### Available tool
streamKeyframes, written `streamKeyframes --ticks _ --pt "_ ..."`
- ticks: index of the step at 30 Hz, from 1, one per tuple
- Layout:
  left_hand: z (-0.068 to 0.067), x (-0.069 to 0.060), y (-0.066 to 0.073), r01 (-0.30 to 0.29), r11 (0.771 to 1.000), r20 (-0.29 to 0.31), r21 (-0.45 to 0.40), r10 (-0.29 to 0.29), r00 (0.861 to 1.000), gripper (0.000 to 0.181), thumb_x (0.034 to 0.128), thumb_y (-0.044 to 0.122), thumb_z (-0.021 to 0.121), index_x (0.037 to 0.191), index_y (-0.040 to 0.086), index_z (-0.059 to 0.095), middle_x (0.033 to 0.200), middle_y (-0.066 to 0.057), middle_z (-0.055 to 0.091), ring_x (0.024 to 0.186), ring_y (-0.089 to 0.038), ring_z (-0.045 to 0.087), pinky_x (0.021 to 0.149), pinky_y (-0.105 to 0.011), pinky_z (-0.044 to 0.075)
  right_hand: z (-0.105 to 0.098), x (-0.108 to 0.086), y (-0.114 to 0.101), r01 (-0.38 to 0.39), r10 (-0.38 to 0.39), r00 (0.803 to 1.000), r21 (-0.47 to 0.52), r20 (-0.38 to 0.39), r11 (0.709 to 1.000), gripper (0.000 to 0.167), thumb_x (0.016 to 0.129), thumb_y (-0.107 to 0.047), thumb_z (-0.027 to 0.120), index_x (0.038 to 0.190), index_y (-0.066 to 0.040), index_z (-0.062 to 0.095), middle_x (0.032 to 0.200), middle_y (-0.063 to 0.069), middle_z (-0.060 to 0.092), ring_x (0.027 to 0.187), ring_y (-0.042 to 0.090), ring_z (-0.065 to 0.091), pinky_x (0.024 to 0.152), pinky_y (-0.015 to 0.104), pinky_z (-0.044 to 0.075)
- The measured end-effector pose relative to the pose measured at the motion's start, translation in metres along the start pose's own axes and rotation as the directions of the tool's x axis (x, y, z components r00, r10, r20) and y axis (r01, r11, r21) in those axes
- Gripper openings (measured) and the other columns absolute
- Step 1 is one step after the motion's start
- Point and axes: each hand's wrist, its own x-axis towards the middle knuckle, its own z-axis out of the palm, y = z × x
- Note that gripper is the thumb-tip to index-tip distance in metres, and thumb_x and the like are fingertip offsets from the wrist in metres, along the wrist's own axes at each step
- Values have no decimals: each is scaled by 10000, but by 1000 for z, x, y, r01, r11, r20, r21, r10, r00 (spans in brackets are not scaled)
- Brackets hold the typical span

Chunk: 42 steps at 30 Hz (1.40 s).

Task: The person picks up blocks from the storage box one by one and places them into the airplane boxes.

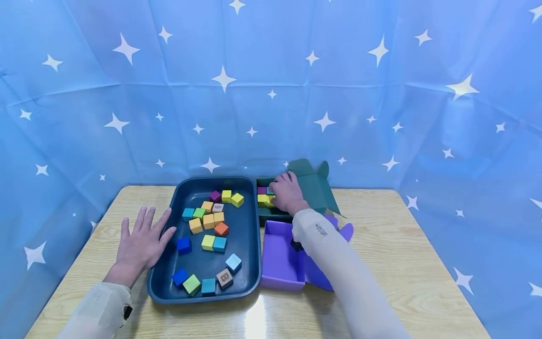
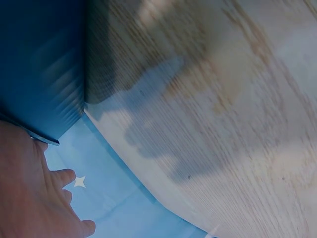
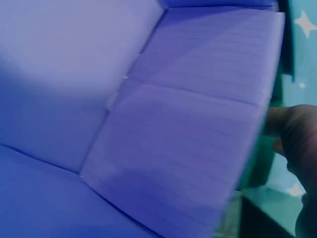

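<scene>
Blue starry cloth (image 1: 271, 47) backs the right hand (image 1: 289, 192), any grip hidden, seemingly packing cubes (image 1: 262, 200) into the green box (image 1: 271, 217), likely needing neat alignment next, while the left hand (image 1: 141, 242) splays straight-fingered.

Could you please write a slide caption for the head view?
Right hand over cubes in a green box, left hand spread at the edge of a blue tray.

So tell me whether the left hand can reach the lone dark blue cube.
Probably yes: the left hand is at the left rim of the tray, near the cube, with no other block between.
</scene>
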Motion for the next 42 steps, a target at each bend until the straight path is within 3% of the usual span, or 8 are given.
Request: streamKeyframes --ticks 8,15,19,24,30,42 --pt "1 1 -1 4 1000 1 -3 -4 1000 687 1005 581 293 1568 205 183 1581 -298 161 1481 -478 25 1126 -731 -77 -25 -3 -13 59 -52 993 59 -101 997 278 866 -351 736 1105 -210 716 1233 14 616 1273 256 464 1208 507 180" --pt "2 1 -1 -2 1000 -11 -10 1 1000 678 1008 565 309 1568 203 184 1575 -304 169 1478 -480 35 1124 -733 -78 -36 -7 -42 159 -153 984 70 -90 985 302 877 -401 714 1131 -238 708 1242 -28 615 1282 221 459 1215 480 171" --pt "2 1 -1 3 1000 -6 -7 -3 1000 685 1006 578 294 1568 203 182 1577 -303 166 1483 -476 16 1124 -732 -79 -35 -10 -61 241 -237 970 82 -59 967 327 874 -438 705 1148 -259 702 1288 -47 595 1308 199 442 1218 473 182" --pt "2 1 0 6 1000 1 -6 -6 1000 685 1006 574 302 1570 207 175 1580 -301 161 1485 -476 0 1126 -730 -84 -27 -14 -82 351 -351 936 118 -17 929 313 862 -446 716 1134 -292 709 1317 -62 589 1335 174 427 1230 476 173" --pt "0 1 1 9 1000 5 1 -9 1000 686 1003 571 317 1567 202 188 1583 -295 163 1486 -475 2 1129 -729 -75 -20 -17 -100 420 -425 905 123 22 899 299 858 -468 712 1122 -329 697 1310 -80 603 1335 168 435 1225 462 192" --pt "0 0 1 10 1000 2 0 -10 1000 688 1003 576 308 1568 202 186 1585 -294 157 1486 -475 -1 1129 -729 -77 -8 -11 -113 425 -433 900 123 53 897 329 856 -459 714 1170 -369 669 1320 -98 574 1324 152 423 1227 454 191"
